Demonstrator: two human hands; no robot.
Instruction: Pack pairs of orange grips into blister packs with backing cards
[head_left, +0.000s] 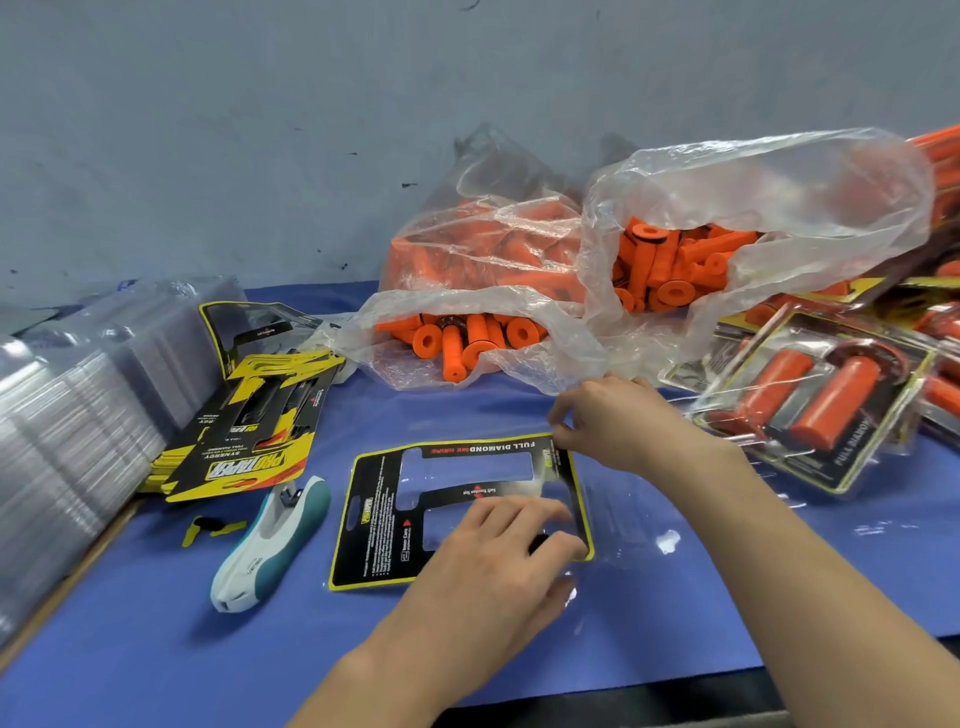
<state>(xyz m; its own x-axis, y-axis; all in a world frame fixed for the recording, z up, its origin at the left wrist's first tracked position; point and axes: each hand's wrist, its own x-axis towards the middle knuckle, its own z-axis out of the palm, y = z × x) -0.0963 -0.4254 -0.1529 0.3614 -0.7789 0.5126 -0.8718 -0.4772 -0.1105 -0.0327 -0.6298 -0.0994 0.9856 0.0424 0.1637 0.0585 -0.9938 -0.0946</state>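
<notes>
Blue matting (156, 649) covers the bench, with a scuffed grey wall (260, 130) behind it. At the middle of the mat, the right hand's (618, 415) fingertips (558, 428) are drawn together in a pinch on the far corner of a black-and-yellow backing card (379, 519). The left hand (493, 561) has its fingers (514, 512) curved over the card's near end, and the thumb sits low against the clear plastic edge, so it looks to grip the pack rather than merely press it.

The card lies flat, and the clear blister pack (628, 519) spreads out from under it towards the right. Its window cut-outs show only the mat, so no grip is in this pack yet.

The orange grips (467, 338) lie loose in crumpled clear bags (779, 187) at the back of the bench, well apart from both hands. Left of the card lies a white-and-teal stapler (270, 540). Beyond it is a fanned stack of spare cards (244, 457), then a bank of empty blisters (67, 431). On the right are finished packs (810, 410), each holding two grips.

I judge the step in hand to be seating the card squarely in its blister. The next move calls for the card's corners to be settled. One hand must then let go and fetch a pair of grips from the nearer bag while the other keeps the pack from sliding on the mat.
</notes>
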